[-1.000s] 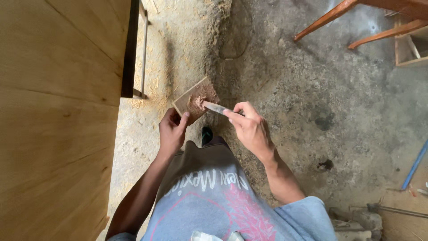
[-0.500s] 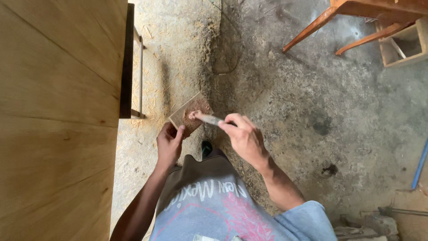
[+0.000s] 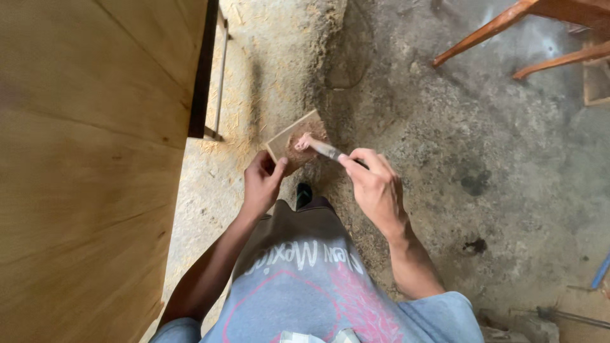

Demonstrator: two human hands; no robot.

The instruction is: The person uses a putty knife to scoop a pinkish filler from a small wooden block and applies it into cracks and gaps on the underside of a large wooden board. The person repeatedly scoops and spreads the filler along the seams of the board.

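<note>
Above the dusty concrete floor [image 3: 483, 190], just ahead of the person's waist, the left hand [image 3: 262, 184] is gripping a small wooden board [image 3: 287, 145] by its near lower corner, thumb lying on the top face and fingers curled beneath, so the board is hanging in the air tilted away from the body. Reddish-brown paste or filler is covering much of the board's upper face. Beside it, the right hand [image 3: 376, 187] is pinching the handle of a small brush [image 3: 318, 147] between thumb and fingertips, and the brush's pale tip is touching the smeared patch on the board. Both hands are closed on what they carry, with the two sitting near each other. Filling the left side of the view, a large pale plywood panel [image 3: 89, 165] is standing upright, with a thin metal frame [image 3: 219, 76] showing past its edge. Sawdust is lying along the floor beside it. Reddish wooden legs [image 3: 502, 25] of some furniture are slanting across the upper right corner.
</note>
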